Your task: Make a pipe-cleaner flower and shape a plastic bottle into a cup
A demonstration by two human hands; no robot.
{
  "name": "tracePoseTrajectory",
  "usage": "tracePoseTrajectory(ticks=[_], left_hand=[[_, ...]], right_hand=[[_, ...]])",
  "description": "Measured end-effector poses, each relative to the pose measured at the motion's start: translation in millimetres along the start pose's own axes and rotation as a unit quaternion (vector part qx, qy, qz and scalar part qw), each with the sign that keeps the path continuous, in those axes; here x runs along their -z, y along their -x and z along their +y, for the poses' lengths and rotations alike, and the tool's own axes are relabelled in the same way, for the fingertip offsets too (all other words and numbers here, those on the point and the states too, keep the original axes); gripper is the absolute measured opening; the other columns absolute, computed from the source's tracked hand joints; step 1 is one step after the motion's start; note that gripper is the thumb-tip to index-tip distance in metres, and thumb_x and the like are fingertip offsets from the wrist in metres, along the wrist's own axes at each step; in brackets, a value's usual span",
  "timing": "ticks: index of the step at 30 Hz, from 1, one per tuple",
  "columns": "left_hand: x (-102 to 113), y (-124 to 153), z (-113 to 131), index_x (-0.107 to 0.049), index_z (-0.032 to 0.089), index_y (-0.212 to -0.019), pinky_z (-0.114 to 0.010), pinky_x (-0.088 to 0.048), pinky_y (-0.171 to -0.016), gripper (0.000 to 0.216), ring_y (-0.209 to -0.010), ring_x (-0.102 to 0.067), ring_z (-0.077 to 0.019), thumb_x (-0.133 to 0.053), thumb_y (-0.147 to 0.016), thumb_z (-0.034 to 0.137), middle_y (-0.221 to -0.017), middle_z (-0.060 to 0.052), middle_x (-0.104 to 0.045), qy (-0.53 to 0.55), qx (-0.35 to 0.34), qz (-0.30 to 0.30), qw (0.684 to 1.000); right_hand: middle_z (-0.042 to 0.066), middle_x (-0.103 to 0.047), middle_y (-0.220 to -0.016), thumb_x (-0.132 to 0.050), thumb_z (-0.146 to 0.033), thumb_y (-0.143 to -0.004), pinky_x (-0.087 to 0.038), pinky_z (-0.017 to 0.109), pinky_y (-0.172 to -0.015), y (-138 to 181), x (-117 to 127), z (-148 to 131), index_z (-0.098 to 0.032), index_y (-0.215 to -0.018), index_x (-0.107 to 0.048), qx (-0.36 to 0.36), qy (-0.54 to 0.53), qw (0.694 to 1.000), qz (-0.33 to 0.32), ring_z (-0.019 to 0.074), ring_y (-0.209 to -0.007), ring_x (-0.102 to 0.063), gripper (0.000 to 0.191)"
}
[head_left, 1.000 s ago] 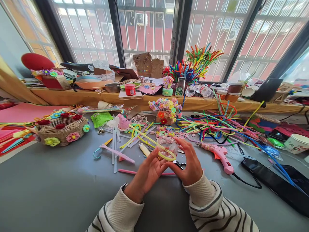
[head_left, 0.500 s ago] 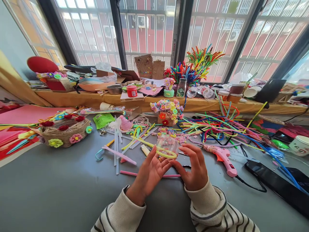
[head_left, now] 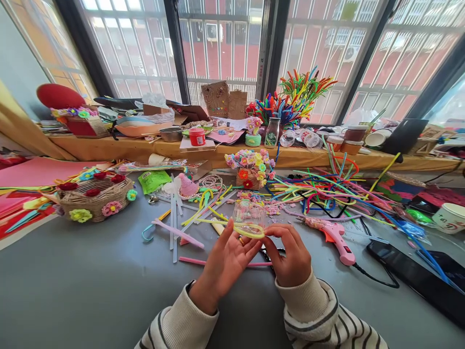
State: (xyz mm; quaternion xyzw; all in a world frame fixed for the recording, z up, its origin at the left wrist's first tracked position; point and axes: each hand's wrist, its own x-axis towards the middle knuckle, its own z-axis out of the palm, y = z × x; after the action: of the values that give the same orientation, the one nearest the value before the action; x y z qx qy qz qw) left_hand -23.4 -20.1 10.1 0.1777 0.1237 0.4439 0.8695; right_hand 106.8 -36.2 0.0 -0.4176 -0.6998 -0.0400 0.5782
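A yellow pipe cleaner (head_left: pixel 250 234), bent into a narrow loop, is held between my two hands above the table. My left hand (head_left: pixel 225 264) is palm up, thumb raised against the pipe cleaner's left part and fingers stretched beneath it. At the loop's right end, my right hand (head_left: pixel 290 253) pinches the bend between thumb and forefinger. Just behind the loop stands a clear plastic cup (head_left: pixel 249 213). On the table below lies a pink pipe cleaner (head_left: pixel 194 261), its middle hidden by my left hand.
A pink glue gun (head_left: pixel 336 237) with a cord lies to the right, near a black phone (head_left: pixel 392 261). Glue sticks (head_left: pixel 174 237) and a lilac pipe cleaner (head_left: pixel 181 234) are at left. Farther back are a woven basket (head_left: pixel 94 198) and a pile of pipe cleaners (head_left: pixel 319 194).
My right thumb and forefinger have closed on the loop's right end, where they were apart before. The yellow loop looks narrower now. My left hand has hardly moved.
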Motion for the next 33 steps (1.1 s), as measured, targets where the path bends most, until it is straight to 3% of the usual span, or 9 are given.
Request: tracePoseTrajectory(ticks=[8,18,21,24,29,33], left_hand=[[-3,1,-3,-0.034,0.016,-0.113,-0.032,-0.032,-0.087,0.037,-0.101,-0.043,-0.0187,-0.034,-0.078,0.028,-0.109,-0.009,-0.048,-0.036,-0.058,-0.026,0.997],[-2,2,-4,-0.03,0.024,-0.116,-0.035,-0.025,-0.092,0.041,-0.107,-0.038,-0.0186,-0.037,-0.076,0.018,-0.115,-0.005,-0.043,-0.084,-0.105,-0.07,0.989],[-2,1,-4,-0.032,0.024,-0.115,-0.034,-0.022,-0.094,0.042,-0.109,-0.036,-0.0184,-0.04,-0.075,0.017,-0.116,-0.004,-0.042,-0.108,-0.115,-0.086,0.984],[-4,2,-5,-0.033,0.023,-0.114,-0.035,-0.024,-0.092,0.044,-0.108,-0.036,-0.0197,-0.044,-0.072,0.017,-0.116,-0.005,-0.043,-0.138,-0.11,-0.09,0.98],[-8,3,-5,-0.035,0.023,-0.114,-0.032,-0.028,-0.09,0.046,-0.106,-0.039,-0.0188,-0.047,-0.07,0.015,-0.114,-0.005,-0.045,-0.15,-0.11,-0.07,0.98],[-8,3,-6,-0.034,0.025,-0.114,-0.032,-0.032,-0.086,0.046,-0.105,-0.04,-0.0188,-0.046,-0.071,0.014,-0.114,-0.005,-0.044,-0.141,-0.103,-0.059,0.983]], right_hand=[[0.004,-0.053,-0.079,-0.056,-0.01,-0.066,-0.043,0.029,-0.062,-2,4,-4,-0.018,-0.087,-0.047,-0.018,-0.019,1.0,0.011,0.0149,-0.071,-0.049,0.024],[0.003,-0.05,-0.082,-0.055,-0.008,-0.066,-0.044,0.03,-0.066,-4,8,-8,-0.02,-0.085,-0.05,-0.012,-0.068,0.998,0.014,0.0149,-0.077,-0.049,0.023],[0.008,-0.042,-0.105,-0.063,-0.019,-0.06,-0.047,0.031,-0.066,-5,6,-6,-0.021,-0.105,-0.041,-0.038,-0.091,0.995,-0.004,0.0193,-0.089,-0.046,0.05],[0.009,-0.03,-0.121,-0.065,-0.025,-0.057,-0.048,0.031,-0.065,-7,7,-2,-0.023,-0.118,-0.028,-0.032,-0.082,0.994,-0.061,0.0227,-0.098,-0.041,0.071],[0.007,-0.035,-0.12,-0.057,-0.024,-0.066,-0.047,0.035,-0.067,-10,11,2,-0.025,-0.119,-0.03,-0.009,-0.045,0.996,-0.079,0.0239,-0.101,-0.04,0.059],[0.008,-0.038,-0.116,-0.058,-0.026,-0.065,-0.049,0.029,-0.059,-11,10,2,-0.024,-0.115,-0.036,-0.036,-0.087,0.993,-0.074,0.0213,-0.094,-0.044,0.055]])
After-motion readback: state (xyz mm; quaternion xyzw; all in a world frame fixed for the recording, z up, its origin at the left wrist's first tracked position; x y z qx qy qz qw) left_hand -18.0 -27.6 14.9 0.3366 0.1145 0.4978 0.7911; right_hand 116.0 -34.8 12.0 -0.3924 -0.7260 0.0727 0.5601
